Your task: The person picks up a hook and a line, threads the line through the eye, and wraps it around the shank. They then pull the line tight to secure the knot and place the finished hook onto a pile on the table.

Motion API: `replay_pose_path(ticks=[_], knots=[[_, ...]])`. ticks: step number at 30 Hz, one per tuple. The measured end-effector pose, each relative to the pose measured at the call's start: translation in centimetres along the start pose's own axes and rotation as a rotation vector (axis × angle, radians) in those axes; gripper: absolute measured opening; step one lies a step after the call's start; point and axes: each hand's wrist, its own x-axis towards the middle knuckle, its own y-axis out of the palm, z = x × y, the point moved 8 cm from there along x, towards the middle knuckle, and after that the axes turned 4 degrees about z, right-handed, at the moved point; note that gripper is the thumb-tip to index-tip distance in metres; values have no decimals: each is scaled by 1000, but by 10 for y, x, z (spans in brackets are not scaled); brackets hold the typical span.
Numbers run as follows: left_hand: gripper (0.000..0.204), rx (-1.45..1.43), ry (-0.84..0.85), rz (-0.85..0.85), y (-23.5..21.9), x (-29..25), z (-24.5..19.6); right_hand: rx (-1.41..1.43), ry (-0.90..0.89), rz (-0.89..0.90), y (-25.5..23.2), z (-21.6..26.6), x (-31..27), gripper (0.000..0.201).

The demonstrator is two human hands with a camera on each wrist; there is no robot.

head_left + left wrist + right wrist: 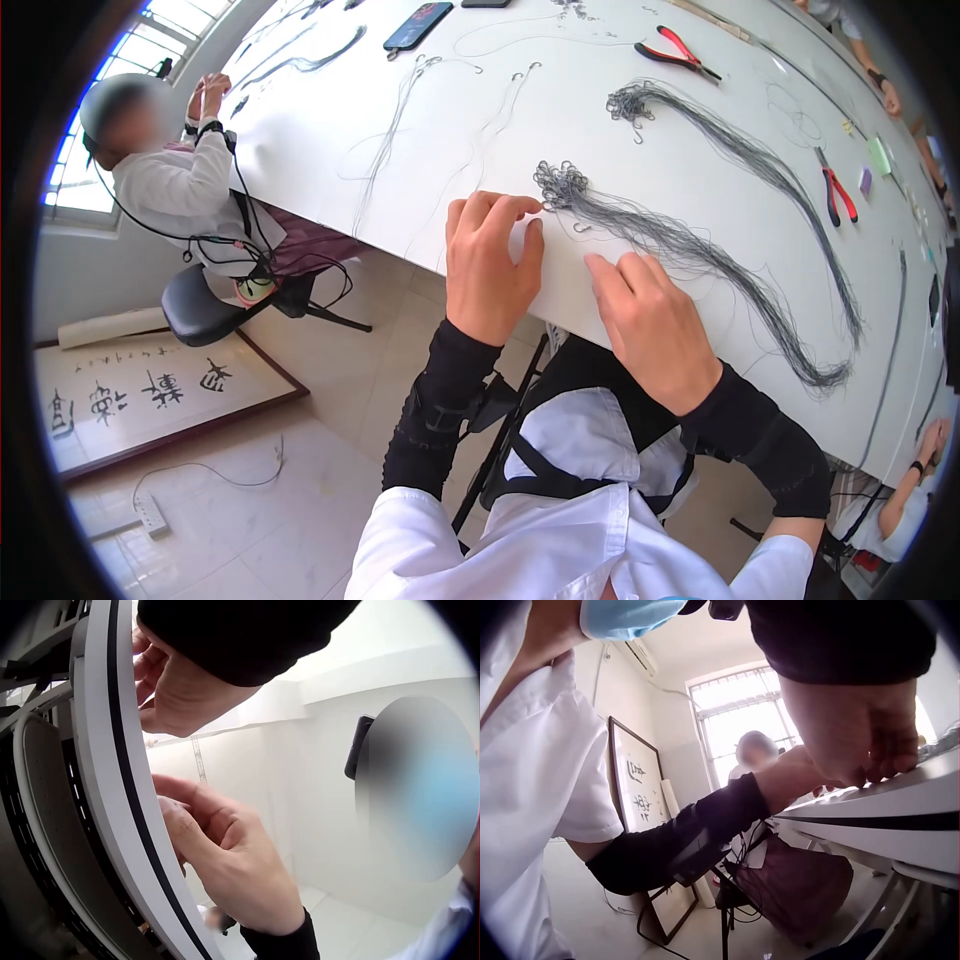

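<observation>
Where the left hand (490, 268) bends its fingers beside the hook cluster (562, 184) on the worktop (300, 150), whether it grips something cannot be told. Next comes one separate hook (582, 228), then the right hand (655, 322), fingers also bent, its grip equally unclear. Rightward trail the cluster's grey lines (715, 262). The present step seems to be delicate fingertip work; the next move probably calls for gentle pinching, without tangling.
</observation>
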Motion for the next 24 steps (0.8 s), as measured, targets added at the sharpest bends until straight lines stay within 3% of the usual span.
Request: replay_pose_path(ticks=[10, 16, 24], knots=[[11, -7, -25, 6, 3, 3, 3, -32, 18, 7, 4, -2, 5, 45], [10, -15, -10, 25, 6, 7, 3, -3, 31, -68, -2, -3, 5, 37], [11, -7, -18, 24, 7, 4, 5, -21, 20, -40, -1, -1, -1, 35]])
